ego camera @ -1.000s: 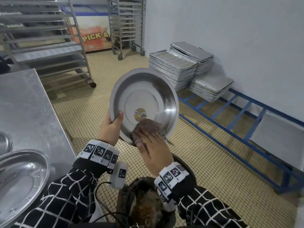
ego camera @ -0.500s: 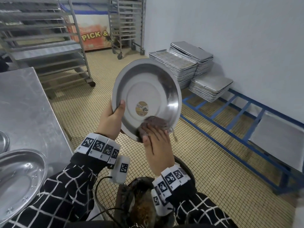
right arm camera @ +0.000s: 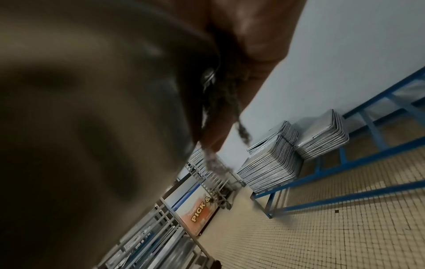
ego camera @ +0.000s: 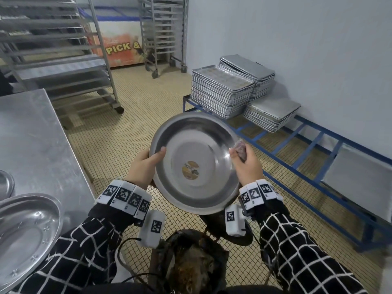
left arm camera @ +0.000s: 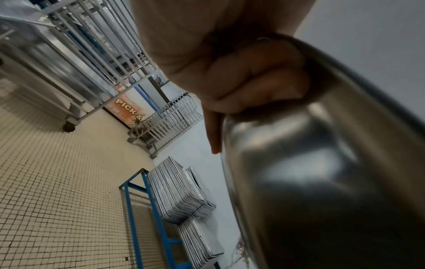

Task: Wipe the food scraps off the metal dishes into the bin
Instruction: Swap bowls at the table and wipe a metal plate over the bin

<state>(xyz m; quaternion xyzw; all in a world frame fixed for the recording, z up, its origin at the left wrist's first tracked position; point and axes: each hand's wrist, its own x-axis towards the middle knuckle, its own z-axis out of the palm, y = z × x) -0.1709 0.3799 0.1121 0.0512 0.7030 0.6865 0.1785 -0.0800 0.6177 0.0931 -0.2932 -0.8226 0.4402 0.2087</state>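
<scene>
On the tiled floor stands the bin [ego camera: 191, 264], with brown scraps inside. Above it, the left hand [ego camera: 144, 166] grips the metal dish [ego camera: 195, 162]; the right hand [ego camera: 248, 164] pinches its rim together with a wiping pad [ego camera: 240, 150].

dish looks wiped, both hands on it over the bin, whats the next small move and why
Probably set the dish on the table and take another. Its inside shows only a sticker, the right hand grips the rag at the rim, and the left hand holds the other edge.
</scene>
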